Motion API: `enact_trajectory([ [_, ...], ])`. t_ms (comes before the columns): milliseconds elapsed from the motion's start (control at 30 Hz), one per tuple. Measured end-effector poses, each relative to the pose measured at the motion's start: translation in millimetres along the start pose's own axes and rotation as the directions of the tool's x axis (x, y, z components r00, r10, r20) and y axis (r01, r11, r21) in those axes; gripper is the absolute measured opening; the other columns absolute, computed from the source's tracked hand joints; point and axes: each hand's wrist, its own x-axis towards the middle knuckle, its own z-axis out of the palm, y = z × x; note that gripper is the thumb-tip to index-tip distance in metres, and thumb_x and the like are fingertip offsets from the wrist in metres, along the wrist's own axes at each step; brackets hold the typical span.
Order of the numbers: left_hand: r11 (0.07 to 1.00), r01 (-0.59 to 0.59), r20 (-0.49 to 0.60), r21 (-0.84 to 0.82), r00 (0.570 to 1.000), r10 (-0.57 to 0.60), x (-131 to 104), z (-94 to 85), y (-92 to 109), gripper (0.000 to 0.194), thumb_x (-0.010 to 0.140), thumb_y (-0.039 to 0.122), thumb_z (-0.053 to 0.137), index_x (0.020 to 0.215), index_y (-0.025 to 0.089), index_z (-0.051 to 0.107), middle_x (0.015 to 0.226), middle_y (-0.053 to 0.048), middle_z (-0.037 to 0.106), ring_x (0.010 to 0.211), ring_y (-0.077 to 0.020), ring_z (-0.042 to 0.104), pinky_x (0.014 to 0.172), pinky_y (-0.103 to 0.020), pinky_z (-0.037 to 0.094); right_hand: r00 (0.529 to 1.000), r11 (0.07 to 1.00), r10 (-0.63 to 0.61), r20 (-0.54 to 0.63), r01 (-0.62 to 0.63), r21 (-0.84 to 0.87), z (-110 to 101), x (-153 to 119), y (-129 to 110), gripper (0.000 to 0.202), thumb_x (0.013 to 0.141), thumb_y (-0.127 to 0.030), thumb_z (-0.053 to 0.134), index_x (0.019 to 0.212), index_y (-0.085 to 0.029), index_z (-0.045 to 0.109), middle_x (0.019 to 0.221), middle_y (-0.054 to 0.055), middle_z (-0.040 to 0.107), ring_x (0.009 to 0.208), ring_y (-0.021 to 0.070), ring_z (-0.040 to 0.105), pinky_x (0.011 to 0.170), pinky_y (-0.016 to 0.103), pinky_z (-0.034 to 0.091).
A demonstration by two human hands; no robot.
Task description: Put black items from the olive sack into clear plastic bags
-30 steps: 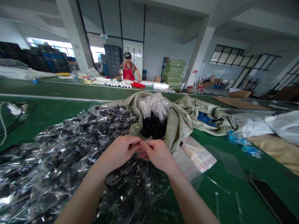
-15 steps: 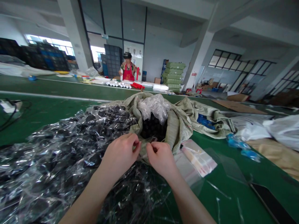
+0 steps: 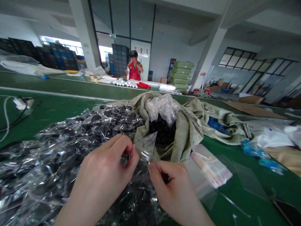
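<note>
A small clear plastic bag (image 3: 147,145) is stretched between my hands, one corner pointing up and away. My left hand (image 3: 107,171) is closed in a pinch at the bag's left side. At its lower right edge, my right hand (image 3: 172,185) pinches the film between thumb and fingers. I cannot make out anything inside the bag. Just beyond, a woven sack (image 3: 185,133) lies with its mouth towards me, full of dark rounded pieces (image 3: 162,130). To the left and under my hands spreads a large heap of clear bags with black pieces in them (image 3: 94,135).
A stack of flat clear bags (image 3: 211,166) lies right of my right hand, with a phone (image 3: 288,212) at the lower right. Another woven sack (image 3: 235,125) holds blue pieces. Blue packets (image 3: 256,150) lie near it. A co-worker (image 3: 134,70) stands across the green table (image 3: 56,102).
My hands have come closer to me, and the clear bag now shows stretched between them. The view has shifted slightly left. The co-worker's hands have risen with a red item.
</note>
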Motion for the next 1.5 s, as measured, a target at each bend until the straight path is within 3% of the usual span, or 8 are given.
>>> enact_trajectory([
  [100,0.995,0.085,0.047,0.053,0.995,-0.087,3.9,1.1,-13.5,0.019,0.088,0.027,0.048,0.071,0.020,0.050,0.067,0.002,0.056,0.056,-0.0115,0.052,0.055,-0.027,0.035,0.981,0.994,0.082,0.178,-0.095,0.062,-3.5,14.7,22.5,0.053,0.094,-0.048,0.044,0.051,-0.019,0.049,0.045,-0.004,0.046,0.044,0.0079,0.045,0.046,0.022,0.030],
  [267,0.960,0.255,0.128,0.117,0.954,-0.269,9.5,-3.1,-37.6,0.021,0.086,0.034,0.048,0.070,0.021,0.051,0.067,0.001,0.058,0.052,-0.0116,0.047,0.054,-0.028,0.031,0.947,0.876,0.291,-0.135,-0.321,-0.359,-1.8,75.1,112.5,0.043,0.094,-0.048,0.045,0.068,-0.018,0.064,0.065,0.003,0.067,0.062,0.0160,0.062,0.062,0.026,0.044],
  [433,0.943,0.318,0.139,0.103,0.934,-0.330,11.9,-7.7,-53.1,0.021,0.084,0.036,0.051,0.069,0.021,0.051,0.065,0.001,0.057,0.051,-0.0112,0.044,0.054,-0.027,0.029,0.942,0.785,0.274,0.194,-0.102,-0.611,41.6,119.0,172.4,0.042,0.081,-0.009,0.058,0.123,-0.015,0.060,0.117,0.012,0.066,0.103,0.0197,0.064,0.089,0.028,0.046],
  [567,0.946,0.313,0.171,0.085,0.931,-0.323,13.7,-4.8,-56.2,0.021,0.084,0.036,0.049,0.069,0.021,0.053,0.067,0.000,0.059,0.053,-0.0123,0.047,0.056,-0.028,0.031,0.912,0.774,0.293,0.286,-0.051,-0.631,62.4,122.9,183.8,0.040,0.076,0.001,0.057,0.110,-0.016,0.067,0.116,0.015,0.066,0.103,0.0230,0.064,0.089,0.030,0.047],
  [833,0.960,0.268,0.222,0.084,0.934,-0.280,16.8,5.8,-53.6,0.019,0.086,0.032,0.045,0.074,0.020,0.055,0.076,-0.003,0.065,0.063,-0.0170,0.057,0.058,-0.028,0.035,0.986,0.851,0.141,0.094,-0.072,-0.519,21.8,112.7,128.3,0.031,0.092,-0.031,0.055,0.118,-0.015,0.056,0.106,0.011,0.068,0.093,0.0203,0.065,0.084,0.033,0.052],
  [967,0.964,0.247,0.262,0.102,0.928,-0.266,16.8,8.8,-45.1,0.020,0.089,0.032,0.043,0.078,0.021,0.057,0.078,-0.004,0.066,0.066,-0.0190,0.061,0.059,-0.028,0.037,0.991,0.962,-0.062,-0.123,0.092,0.256,9.2,74.7,46.2,0.032,0.093,-0.042,0.054,0.116,-0.021,0.050,0.091,0.004,0.069,0.069,0.0153,0.066,0.062,0.028,0.054],
  [1100,0.967,0.251,0.326,0.044,0.911,-0.252,17.8,8.4,-34.9,0.021,0.090,0.031,0.042,0.086,0.020,0.059,0.090,-0.007,0.070,0.076,-0.0221,0.066,0.062,-0.029,0.041,0.974,0.921,-0.224,-0.033,0.222,0.319,15.5,46.5,-4.8,0.043,0.089,-0.035,0.062,0.128,-0.024,0.046,0.108,0.006,0.067,0.076,0.0148,0.068,0.070,0.030,0.057],
  [1500,0.956,0.216,0.367,-0.200,0.921,-0.131,17.2,13.7,-34.4,0.021,0.091,0.031,0.045,0.082,0.020,0.059,0.082,-0.005,0.068,0.075,-0.0205,0.065,0.069,-0.030,0.044,0.986,0.979,-0.149,-0.077,0.158,0.128,9.3,38.6,20.9,0.042,0.086,-0.029,0.067,0.125,-0.023,0.053,0.120,0.007,0.066,0.106,0.0197,0.066,0.094,0.033,0.055],
])
